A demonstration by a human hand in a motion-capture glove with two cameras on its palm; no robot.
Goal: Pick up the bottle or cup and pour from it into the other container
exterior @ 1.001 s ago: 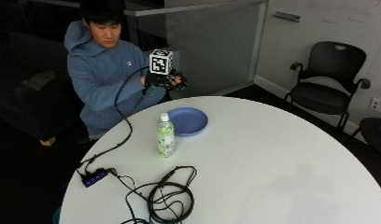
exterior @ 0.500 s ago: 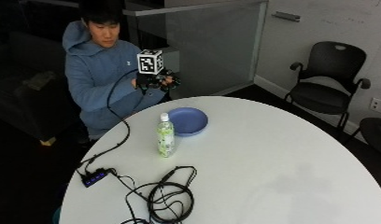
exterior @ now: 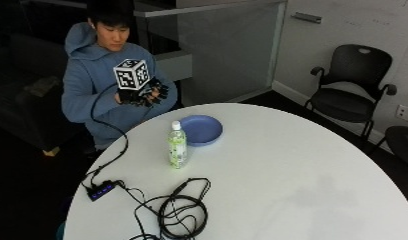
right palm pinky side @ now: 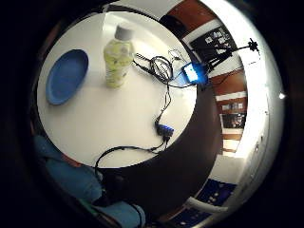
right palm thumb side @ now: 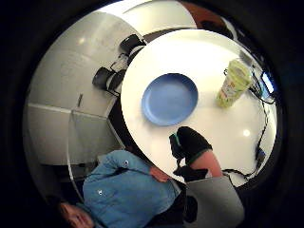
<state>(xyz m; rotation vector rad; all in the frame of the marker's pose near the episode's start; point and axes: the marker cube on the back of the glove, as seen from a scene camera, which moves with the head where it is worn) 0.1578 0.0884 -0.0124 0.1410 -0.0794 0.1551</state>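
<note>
A clear bottle (exterior: 177,145) of pale green drink with a white cap stands upright on the round white table (exterior: 290,165), near the person's side. Just behind it lies a shallow blue dish (exterior: 200,130). My gloved right hand (exterior: 147,95) hangs in the air in front of the person's chest, off the table's edge and well above and behind both things. Its fingers are spread and relaxed and hold nothing. The palm views look down on the bottle (right palm pinky side: 117,57) (right palm thumb side: 232,83) and the dish (right palm pinky side: 66,76) (right palm thumb side: 169,99) from a distance; a gloved finger (right palm thumb side: 190,142) shows there.
A coil of black cable (exterior: 181,210) lies on the table in front of the bottle, running to a small hub (exterior: 101,190) at the table's edge. Two black office chairs (exterior: 350,85) stand beyond the table's far side. A glass partition stands behind the person.
My hand has drifted sideways, away from above the dish's side and closer in front of the person's chest. The bottle and the dish have not moved.
</note>
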